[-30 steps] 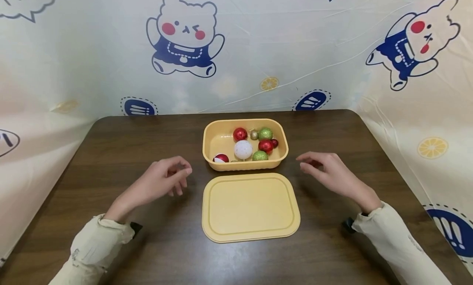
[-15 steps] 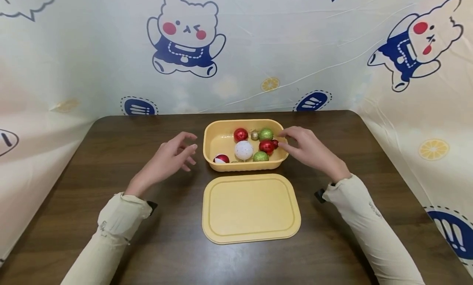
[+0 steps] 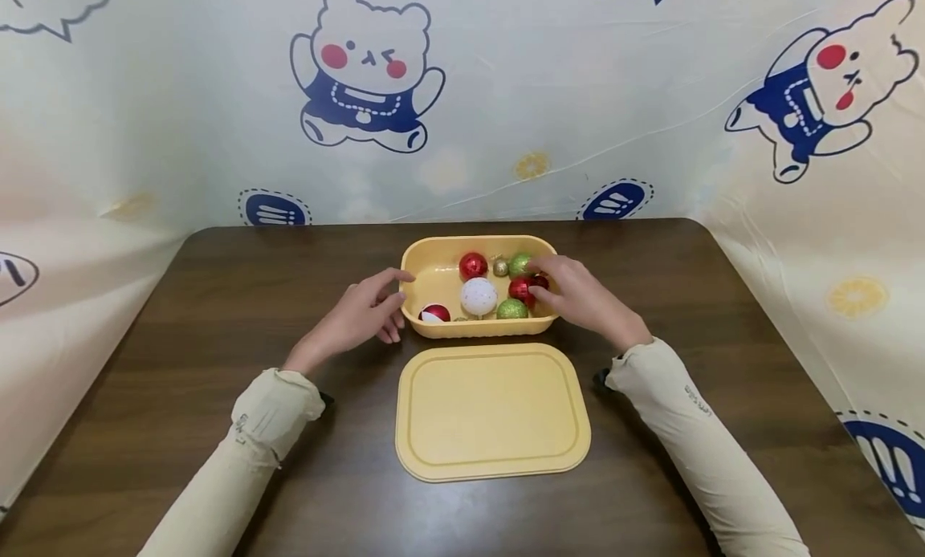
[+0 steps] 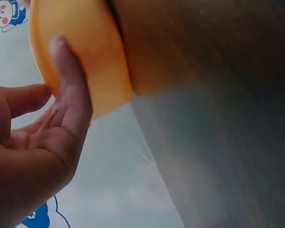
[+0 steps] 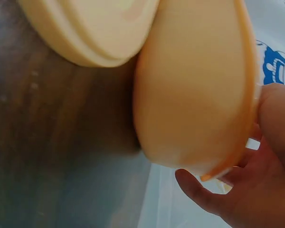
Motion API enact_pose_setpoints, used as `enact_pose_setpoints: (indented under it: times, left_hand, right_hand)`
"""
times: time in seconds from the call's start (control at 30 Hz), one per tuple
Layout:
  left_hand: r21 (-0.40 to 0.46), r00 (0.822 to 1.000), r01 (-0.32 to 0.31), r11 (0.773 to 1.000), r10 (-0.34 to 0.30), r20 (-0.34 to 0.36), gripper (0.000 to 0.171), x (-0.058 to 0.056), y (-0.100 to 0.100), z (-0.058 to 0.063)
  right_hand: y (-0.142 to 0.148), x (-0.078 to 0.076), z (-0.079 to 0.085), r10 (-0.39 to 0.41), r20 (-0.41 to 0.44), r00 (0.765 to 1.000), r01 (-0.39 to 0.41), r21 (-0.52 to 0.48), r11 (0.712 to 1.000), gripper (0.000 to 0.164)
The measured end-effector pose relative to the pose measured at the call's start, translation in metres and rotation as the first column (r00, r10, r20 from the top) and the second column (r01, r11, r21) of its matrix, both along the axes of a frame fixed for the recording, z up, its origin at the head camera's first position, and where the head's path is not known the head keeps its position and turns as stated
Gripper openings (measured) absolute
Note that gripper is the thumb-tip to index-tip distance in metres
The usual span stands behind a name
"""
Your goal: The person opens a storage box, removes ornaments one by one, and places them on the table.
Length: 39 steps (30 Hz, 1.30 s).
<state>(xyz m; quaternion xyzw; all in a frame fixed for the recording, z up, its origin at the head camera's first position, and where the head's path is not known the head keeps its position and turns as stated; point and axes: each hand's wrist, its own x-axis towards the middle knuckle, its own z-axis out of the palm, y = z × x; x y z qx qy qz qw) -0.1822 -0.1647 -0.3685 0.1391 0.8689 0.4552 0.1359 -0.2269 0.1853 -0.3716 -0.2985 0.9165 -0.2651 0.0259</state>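
A yellow rectangular box (image 3: 470, 328) stands on the table holding several shiny ornament balls, among them a white one (image 3: 478, 297), a red one (image 3: 473, 266) and a green one (image 3: 512, 309). At the box's left end, my left hand (image 3: 367, 308) has its fingertips at the rim and outer wall, loosely bent. My right hand (image 3: 584, 298) reaches over the right rim, its index finger and thumb spread above the green and red balls there. The right wrist view shows other fingers of that hand (image 5: 261, 180) around the rim; a small dark red ball is partly covered.
A flat yellow lid (image 3: 494, 412) lies on the dark wooden table (image 3: 650, 501) just in front of the box. Behind the table hangs a pale cloth (image 3: 491, 83) printed with cartoon bears, which also runs along both sides.
Both hands have moved inward to the box, the left rightward to its left end, the right leftward over its right rim. Box, balls and lid stay put.
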Motion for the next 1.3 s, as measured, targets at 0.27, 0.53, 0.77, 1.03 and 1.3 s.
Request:
enact_pose_setpoints:
  times: [0.27,0.53,0.77,1.03,1.3]
  left_hand:
    - [0.093,1.0,-0.02,0.995,0.019,0.008,0.044,-0.003,0.003,-0.002]
    - [0.098,0.991,0.006,0.995,-0.019,0.132,0.043,-0.007,0.004,-0.003]
    - [0.093,0.989,-0.012,0.996,-0.002,0.147,0.044,-0.005,0.005,-0.004]
    - [0.098,0.99,-0.021,0.995,0.007,0.143,0.044,-0.005,0.005,-0.003]
    - [0.127,0.989,-0.032,0.991,0.013,0.145,0.047,-0.006,0.005,-0.004]
  right_hand:
    - [-0.003,0.0,-0.011,-0.031,0.028,0.999,0.031,-0.024,0.999,0.035]
    - [-0.002,-0.006,-0.017,0.011,0.082,0.997,-0.007,-0.047,0.999,0.044]
    - [-0.004,-0.004,-0.017,0.025,0.094,0.995,-0.019,-0.064,0.998,0.038]
    - [-0.006,-0.003,-0.016,-0.008,0.129,0.992,0.016,-0.061,0.998,0.038]
    - [-0.003,-0.002,-0.011,-0.008,0.073,0.997,0.009,-0.017,1.0,0.038]
